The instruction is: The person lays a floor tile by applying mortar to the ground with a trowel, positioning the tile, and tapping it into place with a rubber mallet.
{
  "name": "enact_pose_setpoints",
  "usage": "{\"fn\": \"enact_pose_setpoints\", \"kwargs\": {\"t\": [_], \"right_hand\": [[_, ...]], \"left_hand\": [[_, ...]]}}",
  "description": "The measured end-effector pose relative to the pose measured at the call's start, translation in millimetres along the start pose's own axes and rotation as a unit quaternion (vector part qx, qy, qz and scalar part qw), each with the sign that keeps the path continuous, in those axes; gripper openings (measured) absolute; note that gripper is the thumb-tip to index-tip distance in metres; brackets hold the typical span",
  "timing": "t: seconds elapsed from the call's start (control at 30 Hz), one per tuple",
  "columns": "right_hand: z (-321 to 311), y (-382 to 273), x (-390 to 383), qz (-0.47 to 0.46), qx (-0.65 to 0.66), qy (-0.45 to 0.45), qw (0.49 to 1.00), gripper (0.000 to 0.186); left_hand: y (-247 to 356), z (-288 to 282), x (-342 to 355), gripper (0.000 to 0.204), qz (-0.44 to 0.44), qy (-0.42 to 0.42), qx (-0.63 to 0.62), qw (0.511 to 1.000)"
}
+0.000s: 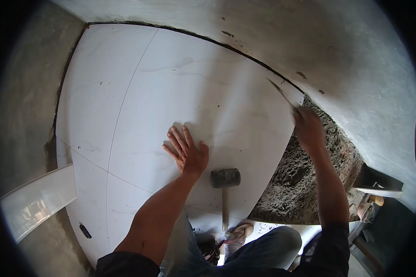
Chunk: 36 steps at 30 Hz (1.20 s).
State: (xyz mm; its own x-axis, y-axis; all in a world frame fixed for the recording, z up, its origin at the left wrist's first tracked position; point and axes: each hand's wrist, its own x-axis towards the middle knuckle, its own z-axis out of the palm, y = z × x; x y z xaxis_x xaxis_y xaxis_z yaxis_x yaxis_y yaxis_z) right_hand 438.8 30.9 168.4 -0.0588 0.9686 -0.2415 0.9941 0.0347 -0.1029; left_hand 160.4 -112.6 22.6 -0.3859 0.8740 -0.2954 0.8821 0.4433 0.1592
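Observation:
Large white floor tiles [171,92] with faint veining lie in front of me, thin joints running between them. My left hand [187,153] rests flat on one tile, its fingers spread. At the tile's right edge, my right hand [309,131] is closed around a trowel [283,94]; the thin blade appears edge-on and points up and left over the tile's far right corner. Its handle is mostly hidden in my fist, and the hand is slightly blurred. A rubber mallet [225,178] with a black head and wooden handle lies on the tile, right of my left forearm.
Rough grey mortar [293,184] fills the floor strip right of the tile. Bare plaster walls [356,78] border the far and right sides, with a dark gap along the tiles. A loose pale tile piece [39,201] and a small black object [85,231] are at left.

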Motion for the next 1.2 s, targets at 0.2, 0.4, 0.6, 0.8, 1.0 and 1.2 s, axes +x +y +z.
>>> {"fn": "enact_pose_setpoints", "kwargs": {"t": [0.2,0.4,0.6,0.8,1.0,1.2], "right_hand": [[32,-112,131,-0.127,-0.033,0.103,0.986,0.030],[30,-4,133,-0.226,-0.284,-0.004,0.932,0.028],[17,220,33,0.039,-0.360,-0.167,0.917,0.019],[-5,286,-123,0.280,-0.128,0.043,0.950,0.042],[77,235,-272,0.377,0.128,0.139,0.907,0.042],[119,161,-349,0.407,0.328,0.181,0.833,0.035]], "left_hand": [[9,-5,1,0.080,0.020,-0.012,-0.029,0.999],[-2,-2,-1,0.079,0.008,0.013,-0.009,1.000],[11,-1,-3,0.079,0.026,0.018,-0.017,0.999],[4,4,-3,0.077,0.008,0.037,0.018,0.999],[0,10,39,0.075,0.069,0.096,0.071,0.990],[112,-15,248,0.081,0.056,0.148,0.008,0.987]]}}
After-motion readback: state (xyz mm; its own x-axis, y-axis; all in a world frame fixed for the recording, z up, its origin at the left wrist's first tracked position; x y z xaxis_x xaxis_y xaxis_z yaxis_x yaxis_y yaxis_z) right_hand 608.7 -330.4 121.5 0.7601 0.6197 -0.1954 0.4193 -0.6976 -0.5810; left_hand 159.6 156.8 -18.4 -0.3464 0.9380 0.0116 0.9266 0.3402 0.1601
